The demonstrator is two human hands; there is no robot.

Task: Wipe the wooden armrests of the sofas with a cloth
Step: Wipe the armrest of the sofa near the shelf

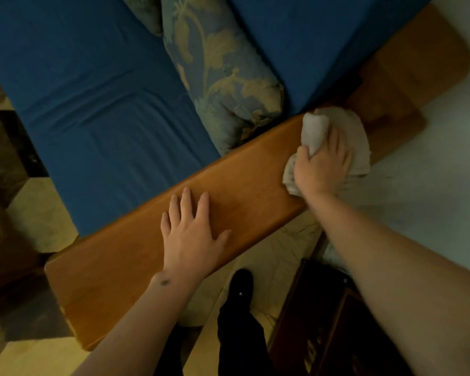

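Both hands on the armrest (244,180): left (190,237) flat mid-board, right (320,169) clutching cloth (358,142) at its far edge.

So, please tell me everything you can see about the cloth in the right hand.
The cloth is pale grey-white, soft and looks like towelling, crumpled into a loose bundle. The right hand grips it from above, pressing it onto the far end of the wooden armrest. One fold sticks up between thumb and fingers; other folds spill out past the fingers and beside the wrist, over the armrest's outer edge. It lies close to the patterned cushion but does not touch it.
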